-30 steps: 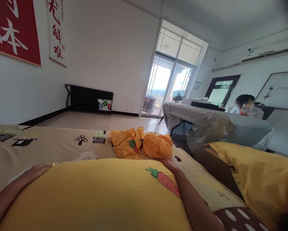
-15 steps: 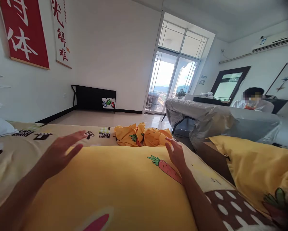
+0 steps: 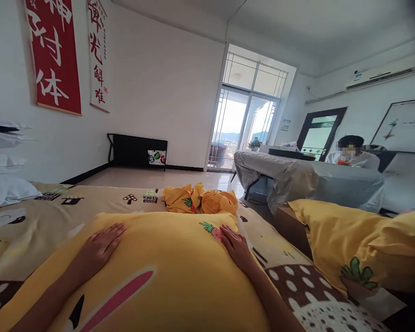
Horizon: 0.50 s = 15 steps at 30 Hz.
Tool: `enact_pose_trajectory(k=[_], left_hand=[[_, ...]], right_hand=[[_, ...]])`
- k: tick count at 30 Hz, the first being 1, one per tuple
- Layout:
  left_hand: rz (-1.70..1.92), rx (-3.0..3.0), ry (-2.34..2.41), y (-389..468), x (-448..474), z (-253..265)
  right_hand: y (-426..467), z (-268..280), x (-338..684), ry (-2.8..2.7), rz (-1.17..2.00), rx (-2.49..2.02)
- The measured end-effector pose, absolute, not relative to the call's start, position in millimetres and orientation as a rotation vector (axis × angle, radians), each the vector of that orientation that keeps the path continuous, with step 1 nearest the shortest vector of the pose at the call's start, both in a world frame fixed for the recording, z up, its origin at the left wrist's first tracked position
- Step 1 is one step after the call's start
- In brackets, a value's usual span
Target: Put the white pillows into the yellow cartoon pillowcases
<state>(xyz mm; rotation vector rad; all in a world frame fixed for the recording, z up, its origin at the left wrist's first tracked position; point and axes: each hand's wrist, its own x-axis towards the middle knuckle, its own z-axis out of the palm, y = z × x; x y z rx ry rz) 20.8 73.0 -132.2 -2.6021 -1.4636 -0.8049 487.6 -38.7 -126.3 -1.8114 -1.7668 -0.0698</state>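
Where the beige cloth printed with mushrooms and brown-and-white spots spreads before me, one plump yellow fabric pillow, printed with a carrot and a pink-and-white shape, lies across its near edge. My left hand: palm down near the pillow's far left corner, fingers extended, thumb slightly apart, grasping nothing. My right hand: flattened near the far right corner, fingertips over the carrot print, likewise grasping nothing. Two crumpled orange fabric bundles, side by side: at the cloth's far edge, just beyond the pillow. One stack of white pillow-like items: by the cloth's far left corner. One slumped yellow fabric pillow with a carrot print: beyond the cloth's right edge, over a brown box.
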Motion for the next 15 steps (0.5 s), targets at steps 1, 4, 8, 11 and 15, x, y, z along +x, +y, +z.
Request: enact_pose_trajectory(k=[1, 4, 8, 11, 15], left_hand=[[-0.811, -2.585, -1.457, 72, 17, -136], [-0.87, -2.546, -1.49, 69, 12, -138], [-1.01, -2.453, -1.647, 64, 10, -128], [-1.087, -2.287, -1.814, 55, 5, -126], [-1.072, -2.202, -1.919, 29, -20, -149]], right_hand=[[-39, -126, 487, -1.763, -0.074, -1.815], [-41, -126, 485, -1.744, -0.069, -1.829], [-46, -130, 488, -1.696, -0.039, -1.879], [-53, -138, 492, -1.592, -0.068, -1.97], [-80, -161, 502, -1.518, -0.148, -1.992]])
